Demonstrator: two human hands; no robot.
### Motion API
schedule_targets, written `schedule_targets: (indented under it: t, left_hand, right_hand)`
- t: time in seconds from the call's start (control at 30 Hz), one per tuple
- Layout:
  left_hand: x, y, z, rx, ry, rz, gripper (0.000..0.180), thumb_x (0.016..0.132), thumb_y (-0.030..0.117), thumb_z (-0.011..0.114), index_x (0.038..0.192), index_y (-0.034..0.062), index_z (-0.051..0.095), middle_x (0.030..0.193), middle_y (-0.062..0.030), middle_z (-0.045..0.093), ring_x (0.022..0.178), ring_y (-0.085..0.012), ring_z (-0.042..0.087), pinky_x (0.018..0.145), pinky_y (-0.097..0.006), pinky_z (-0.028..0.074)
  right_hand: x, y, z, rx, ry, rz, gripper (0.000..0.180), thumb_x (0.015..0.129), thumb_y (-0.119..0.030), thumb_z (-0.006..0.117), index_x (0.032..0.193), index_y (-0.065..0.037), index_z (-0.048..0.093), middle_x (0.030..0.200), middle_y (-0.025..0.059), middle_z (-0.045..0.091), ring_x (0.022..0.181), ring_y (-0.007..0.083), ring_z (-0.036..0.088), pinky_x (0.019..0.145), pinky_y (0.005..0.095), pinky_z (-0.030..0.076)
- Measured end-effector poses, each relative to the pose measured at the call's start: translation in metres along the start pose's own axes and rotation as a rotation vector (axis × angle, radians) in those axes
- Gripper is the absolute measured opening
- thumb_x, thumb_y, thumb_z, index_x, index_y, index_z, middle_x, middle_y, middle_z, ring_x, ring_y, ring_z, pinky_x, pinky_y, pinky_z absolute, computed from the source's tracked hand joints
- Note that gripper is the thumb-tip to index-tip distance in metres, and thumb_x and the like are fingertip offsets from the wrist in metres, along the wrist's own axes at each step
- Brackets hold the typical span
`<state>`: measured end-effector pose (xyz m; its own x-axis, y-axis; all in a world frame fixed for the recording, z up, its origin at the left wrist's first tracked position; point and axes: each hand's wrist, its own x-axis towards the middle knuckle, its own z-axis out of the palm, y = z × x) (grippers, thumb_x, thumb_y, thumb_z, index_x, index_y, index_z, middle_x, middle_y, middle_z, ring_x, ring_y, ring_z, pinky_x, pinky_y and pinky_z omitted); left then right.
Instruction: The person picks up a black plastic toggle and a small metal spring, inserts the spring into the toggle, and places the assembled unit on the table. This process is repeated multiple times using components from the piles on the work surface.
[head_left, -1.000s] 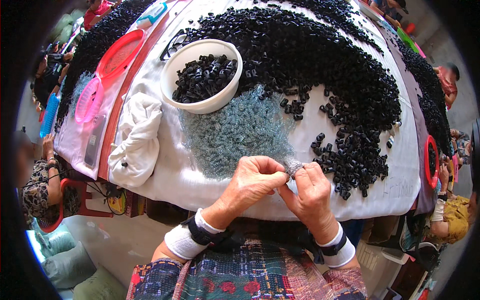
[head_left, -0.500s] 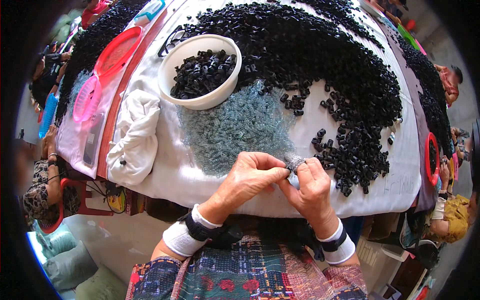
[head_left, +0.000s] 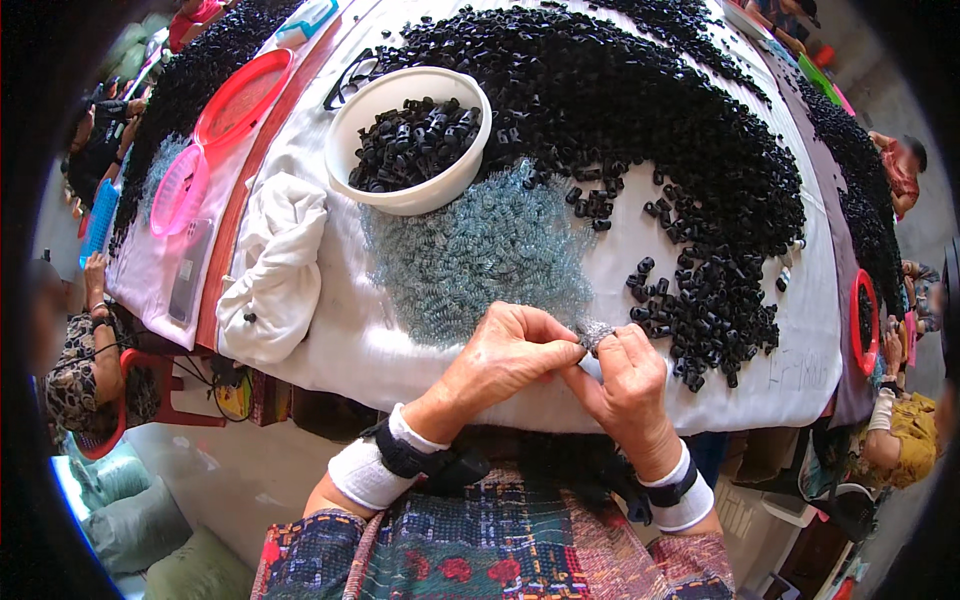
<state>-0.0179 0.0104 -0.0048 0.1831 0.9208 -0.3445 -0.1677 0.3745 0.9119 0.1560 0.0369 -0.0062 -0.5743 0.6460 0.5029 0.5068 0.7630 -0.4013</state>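
Both my hands meet over the near edge of the white-covered table. My left hand (head_left: 505, 355) is pinched, thumb against forefinger; what lies between the tips is too small to make out. Touching it at the fingertips, my right hand (head_left: 627, 380) is closed, with a small bunch of silvery metal springs (head_left: 594, 333) showing at its curled fingers. Just beyond the hands spreads a wide heap of thin coil springs (head_left: 470, 265). Small black plastic parts (head_left: 705, 310) lie scattered to the right, joining a large dark pile (head_left: 640, 100) farther back.
A white bowl (head_left: 345, 185) filled with black parts stands behind the springs. To its left lie a crumpled white cloth (head_left: 275, 260) and, farther over, a red tray (head_left: 205, 130), a pink basket (head_left: 160, 205) and a phone-like flat object (head_left: 187, 270). Other people sit at both sides.
My hands stay together in nearly the same place, with small finger shifts. The view has moved slightly, so the bowl and cloth appear a little farther right.
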Motion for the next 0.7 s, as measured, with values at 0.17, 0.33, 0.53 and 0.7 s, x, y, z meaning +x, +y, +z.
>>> schedule_targets:
  t: [0.17,0.33,0.53,0.7]
  left_hand:
    - [0.0007,-0.0046,-0.0010,0.018,0.000,0.023,0.018,0.083,0.013,0.068,0.090,-0.0037,0.069,0.079,-0.0057,0.068,0.071,-0.0076,0.060,0.064,-0.021,0.049]
    - [0.0010,-0.0041,-0.0007,0.025,-0.002,0.011,0.017,0.083,0.013,0.068,0.090,-0.0033,0.069,0.079,-0.0056,0.068,0.070,-0.0078,0.060,0.065,-0.021,0.049]
    - [0.0016,-0.0066,0.0007,0.001,-0.001,0.008,0.017,0.082,0.013,0.068,0.087,-0.0030,0.069,0.076,-0.0043,0.066,0.067,-0.0072,0.059,0.061,-0.020,0.048]
    - [0.0030,-0.0041,-0.0021,0.035,-0.019,0.025,0.018,0.083,0.013,0.068,0.090,-0.0031,0.068,0.079,-0.0043,0.067,0.073,-0.0074,0.060,0.066,-0.020,0.048]
  right_hand:
    - [-0.0033,0.0019,0.0057,0.035,0.027,-0.004,0.024,0.066,-0.008,0.074,0.073,0.000,0.052,0.069,0.0137,0.050,0.062,0.0318,0.051,0.054,0.0392,0.043]
    - [-0.0032,0.0033,0.0040,0.022,0.032,-0.017,0.024,0.066,-0.007,0.074,0.073,0.000,0.053,0.070,0.0136,0.051,0.063,0.0315,0.052,0.054,0.0383,0.044]
    - [-0.0043,0.0050,0.0065,0.024,0.041,-0.058,0.022,0.065,-0.006,0.073,0.073,0.000,0.053,0.069,0.0131,0.051,0.064,0.0310,0.052,0.054,0.0383,0.045]
    - [-0.0026,0.0047,0.0073,0.013,0.047,-0.053,0.022,0.065,-0.007,0.073,0.073,0.000,0.053,0.070,0.0132,0.051,0.063,0.0311,0.052,0.054,0.0386,0.045]
